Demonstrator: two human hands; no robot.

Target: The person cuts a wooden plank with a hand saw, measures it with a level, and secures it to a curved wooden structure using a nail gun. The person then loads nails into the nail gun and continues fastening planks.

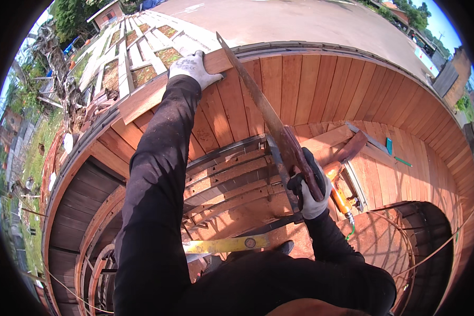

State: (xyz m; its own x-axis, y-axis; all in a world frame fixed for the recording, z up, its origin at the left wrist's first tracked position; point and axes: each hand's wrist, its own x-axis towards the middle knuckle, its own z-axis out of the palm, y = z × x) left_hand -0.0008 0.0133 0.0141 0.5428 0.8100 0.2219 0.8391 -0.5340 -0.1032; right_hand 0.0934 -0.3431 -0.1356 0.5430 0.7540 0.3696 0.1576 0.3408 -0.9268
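Observation:
My left hand (192,71), in a white and grey work glove, grips a reddish wooden plank (147,101) across its width, with the thumb stretched toward the near edge. That plank lies along the outer rim of a curved wooden deck (321,87). In my right hand (315,192), gloved in white with dark fingertips, is the handle of a handsaw (260,102). Its long, brown-stained blade slants up and left, passing close to the right end of the plank. Whether the teeth touch the wood, I cannot tell.
An orange-yellow air tool (342,200) with a green hose lies right of my right hand. A yellow spirit level (226,245) lies near my body. Open joists (231,176) show between my arms. A teal object (388,146) and a green stick (404,161) rest on the right-hand boards.

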